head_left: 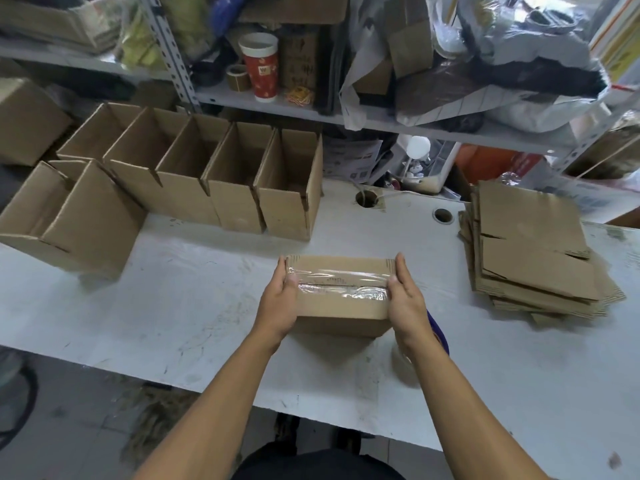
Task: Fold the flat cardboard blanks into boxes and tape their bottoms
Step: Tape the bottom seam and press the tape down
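Note:
A folded cardboard box (pixel 341 308) stands bottom-up on the white table (pixel 194 306), with a strip of clear tape (pixel 341 284) along its centre seam. My left hand (pixel 280 299) holds its left end and my right hand (pixel 407 301) holds its right end, thumbs on top pressing the tape ends. A stack of flat cardboard blanks (pixel 533 251) lies at the right. A row of several folded open boxes (pixel 221 178) stands at the back left. A tape roll (pixel 440 332) with a purple rim lies behind my right wrist, mostly hidden.
Two more boxes (pixel 69 220) lie on their sides at the far left. The table has two round cable holes (pixel 367 198). Cluttered metal shelves (pixel 311 109) with a red cup (pixel 260 65), bags and cartons rise behind the table. The table's front edge runs just before me.

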